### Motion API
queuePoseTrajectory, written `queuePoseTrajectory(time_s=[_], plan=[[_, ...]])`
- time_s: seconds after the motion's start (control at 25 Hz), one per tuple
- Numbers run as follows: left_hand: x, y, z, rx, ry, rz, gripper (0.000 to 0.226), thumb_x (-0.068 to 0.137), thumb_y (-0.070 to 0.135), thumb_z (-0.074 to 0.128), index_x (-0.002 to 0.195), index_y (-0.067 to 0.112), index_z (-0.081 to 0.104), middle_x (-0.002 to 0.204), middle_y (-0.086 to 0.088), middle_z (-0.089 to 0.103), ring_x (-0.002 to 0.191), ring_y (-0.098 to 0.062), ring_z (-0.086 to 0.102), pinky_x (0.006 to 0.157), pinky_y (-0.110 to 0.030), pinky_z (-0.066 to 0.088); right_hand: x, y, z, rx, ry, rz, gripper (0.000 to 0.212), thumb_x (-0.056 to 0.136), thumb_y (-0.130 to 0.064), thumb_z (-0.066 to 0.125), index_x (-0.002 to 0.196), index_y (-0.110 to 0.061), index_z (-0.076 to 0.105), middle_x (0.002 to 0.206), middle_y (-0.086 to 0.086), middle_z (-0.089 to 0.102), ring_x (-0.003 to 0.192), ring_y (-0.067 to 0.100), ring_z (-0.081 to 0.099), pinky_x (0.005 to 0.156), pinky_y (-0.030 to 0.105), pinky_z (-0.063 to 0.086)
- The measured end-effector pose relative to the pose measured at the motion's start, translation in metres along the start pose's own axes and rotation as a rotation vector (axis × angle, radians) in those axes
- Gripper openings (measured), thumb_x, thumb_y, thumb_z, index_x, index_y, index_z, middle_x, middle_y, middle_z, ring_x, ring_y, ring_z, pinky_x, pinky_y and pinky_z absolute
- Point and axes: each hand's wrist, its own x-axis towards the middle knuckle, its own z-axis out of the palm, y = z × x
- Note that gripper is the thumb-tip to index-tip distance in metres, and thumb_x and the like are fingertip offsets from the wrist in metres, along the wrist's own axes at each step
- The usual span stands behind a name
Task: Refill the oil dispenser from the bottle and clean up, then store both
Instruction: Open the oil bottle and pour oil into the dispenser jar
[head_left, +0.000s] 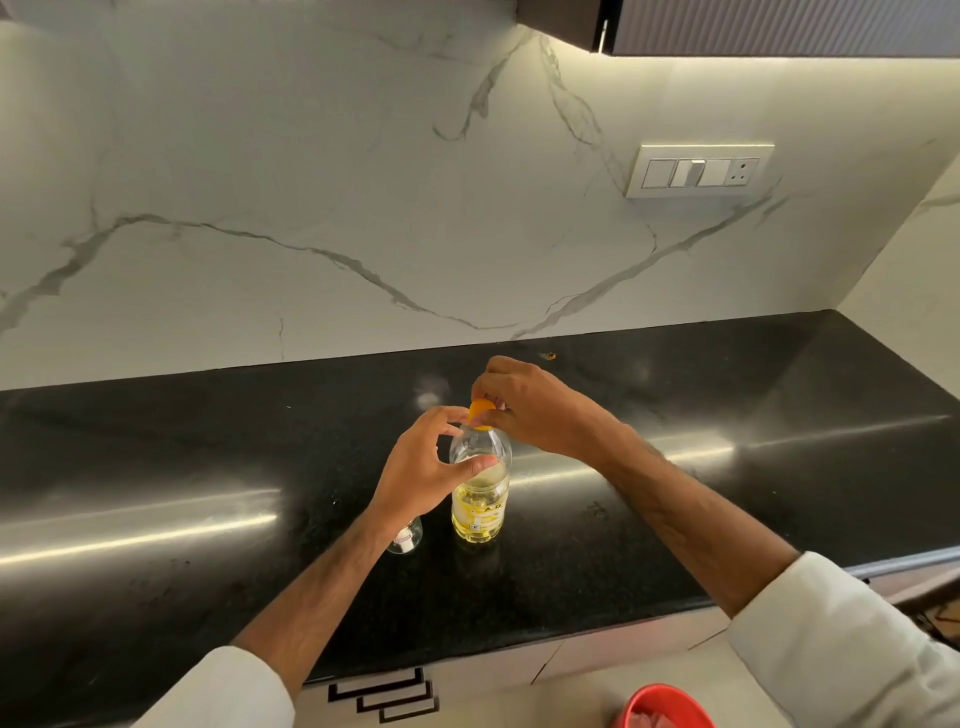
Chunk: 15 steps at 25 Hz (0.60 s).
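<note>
A clear plastic oil bottle (480, 499), about half full of yellow oil, stands upright on the black counter (208, 467). My left hand (426, 467) grips its shoulder, thumb across the front. My right hand (524, 405) pinches the orange cap (480, 413) on top of the bottle. A small clear glass dispenser (408, 540) stands just left of the bottle, mostly hidden behind my left wrist.
A marble backsplash rises behind the counter, with a switch panel (698, 171) at the upper right. Drawer handles (384, 696) sit below the counter's front edge. A red bowl (662, 709) shows at the bottom right. A small brown speck (548, 356) lies by the wall.
</note>
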Motion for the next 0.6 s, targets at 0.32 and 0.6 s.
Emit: queuePoseTrajectory(time_s=[0.32,0.6], plan=[[0.000,0.000,-0.001,0.008,-0.005,-0.024,0.062,0.074,0.065,0.077,0.126,0.043,0.051,0.125,0.026,0.059,0.110,0.012,0.057,0.089,-0.018,0.046,0.002,0.007,-0.007,-0.049,0.031,-0.059,0.038,0.092,-0.044,0.073,0.120,-0.019,0.067,0.117,-0.001,0.059,0.097,0.010,0.059,0.081,0.023,0.053],[0.000,0.000,-0.001,-0.010,-0.011,-0.004,0.059,0.073,0.068,0.074,0.122,0.048,0.050,0.126,0.029,0.058,0.113,0.009,0.057,0.089,-0.020,0.046,0.003,0.010,-0.029,0.150,-0.023,-0.237,0.021,0.093,-0.022,0.073,0.113,-0.019,0.071,0.113,-0.001,0.062,0.098,0.011,0.061,0.085,0.023,0.054]])
